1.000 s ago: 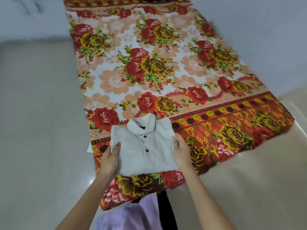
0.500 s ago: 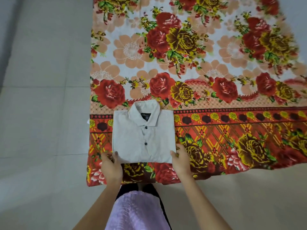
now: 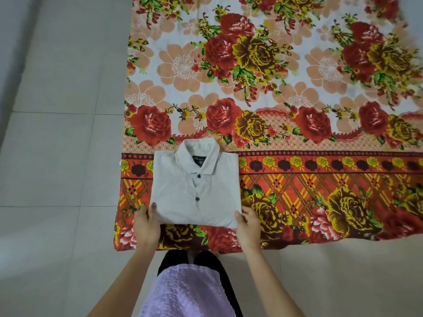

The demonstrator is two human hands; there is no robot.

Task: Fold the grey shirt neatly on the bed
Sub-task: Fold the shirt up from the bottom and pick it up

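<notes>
The grey shirt [image 3: 194,186] lies folded into a neat rectangle on the flowered bedspread [image 3: 309,191], near its front left corner. Its collar points away from me and two dark buttons show down the front. My left hand [image 3: 146,225] holds the shirt's near left corner, with the thumb lying on top of the cloth. My right hand [image 3: 248,227] holds the near right corner, its thumb against the edge. The fingers of both hands are hidden under or behind the fold.
The bedspread's front edge [image 3: 229,245] runs just in front of my hands. Pale floor tiles [image 3: 57,156] lie to the left and in front. My lilac clothing [image 3: 190,291] fills the bottom middle of the view.
My hands have slid from the shirt's sides down to its near corners. The view has tipped down and straightened, so the shirt now lies square to me.
</notes>
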